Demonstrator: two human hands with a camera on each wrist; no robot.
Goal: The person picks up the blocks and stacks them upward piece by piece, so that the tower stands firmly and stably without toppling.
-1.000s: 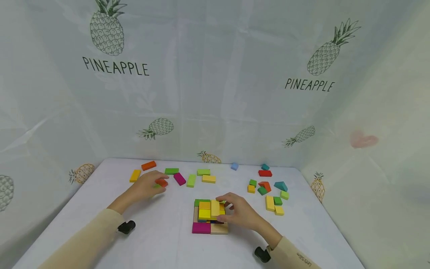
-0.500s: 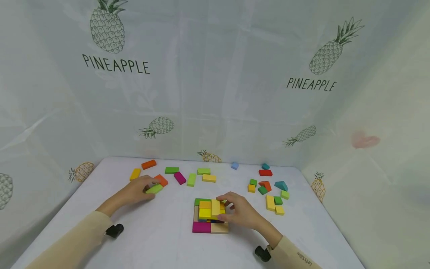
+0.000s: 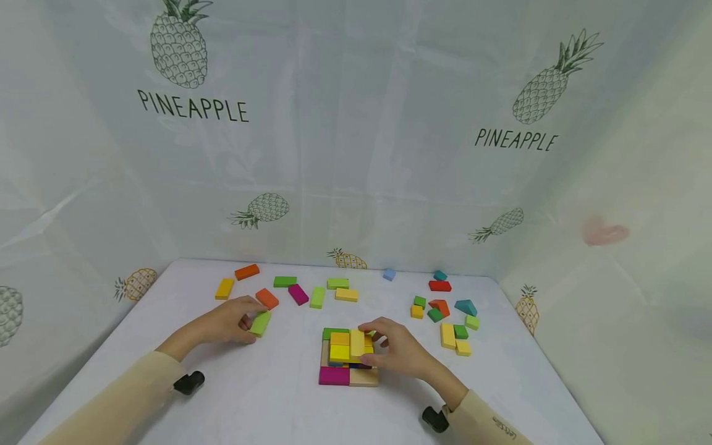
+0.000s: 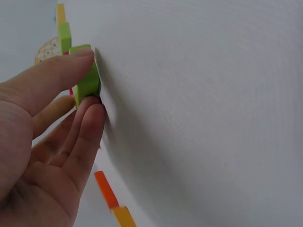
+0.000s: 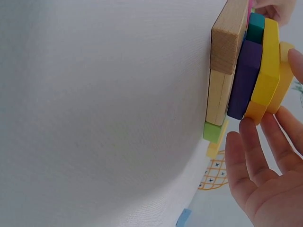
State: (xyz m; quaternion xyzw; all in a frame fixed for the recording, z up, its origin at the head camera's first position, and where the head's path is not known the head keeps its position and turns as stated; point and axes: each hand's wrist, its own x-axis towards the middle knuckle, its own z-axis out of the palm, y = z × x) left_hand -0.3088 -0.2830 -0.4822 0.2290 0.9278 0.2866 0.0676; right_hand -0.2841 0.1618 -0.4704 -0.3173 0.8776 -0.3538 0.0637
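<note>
My left hand (image 3: 224,322) pinches a light green rectangular block (image 3: 260,324) between thumb and fingers, low over the left of the table. In the left wrist view the thumb lies across the near face of this green block (image 4: 87,84). At the centre front stands a layered block stack with a magenta block (image 3: 334,376) at its base. My right hand (image 3: 397,347) spans a pale yellow block (image 3: 357,343) on the stack's top, thumb at one end and a finger at the other. The right wrist view shows the purple block (image 5: 246,78) in a layer below.
An orange-red block (image 3: 267,298) lies just beyond my left hand, with a yellow block (image 3: 225,288) farther left. Green, magenta and yellow blocks are strewn behind the stack. Several small blocks, including a teal triangle (image 3: 465,307), lie to the right on the white table (image 3: 267,395).
My left hand has drawn the light green block away from the orange-red block, toward me and slightly left, and has turned it. My right hand has stayed on the pale yellow block.
</note>
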